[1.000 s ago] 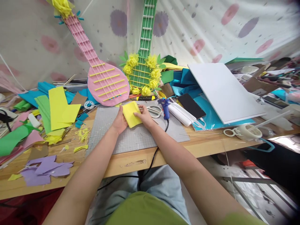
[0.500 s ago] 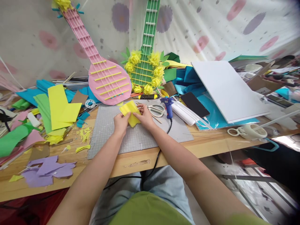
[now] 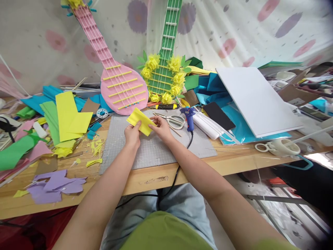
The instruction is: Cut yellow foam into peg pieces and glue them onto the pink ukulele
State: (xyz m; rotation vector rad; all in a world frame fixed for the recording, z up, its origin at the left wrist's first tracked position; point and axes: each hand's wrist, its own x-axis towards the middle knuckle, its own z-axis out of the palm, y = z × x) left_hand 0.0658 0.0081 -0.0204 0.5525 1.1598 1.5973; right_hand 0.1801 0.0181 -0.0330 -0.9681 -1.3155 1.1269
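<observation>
A yellow piece of crepe paper (image 3: 141,122) is held up between both hands, tilted, above the grey cutting mat (image 3: 119,152). My left hand (image 3: 132,134) pinches its lower left part, thumb on top. My right hand (image 3: 161,128) is closed on its right edge with thumb and fingers. Just past the right hand lie scissors (image 3: 176,121) with pale handles. A blue glue gun (image 3: 189,118) stands to the right of them, its black cord running down over the table edge. Behind the paper leans a pink paper lute (image 3: 125,88) with yellow strips and white strings.
A green paper instrument (image 3: 162,74) with yellow flowers leans against the curtain. Yellow paper sheets (image 3: 65,118) and purple scraps (image 3: 56,187) lie left. On the right are a phone (image 3: 219,115), a white board (image 3: 256,99) and a roll of tape (image 3: 286,147).
The yellow paper has turned and flattened, its upper corner now further left. Both hands keep their hold. The whole view has shifted slightly.
</observation>
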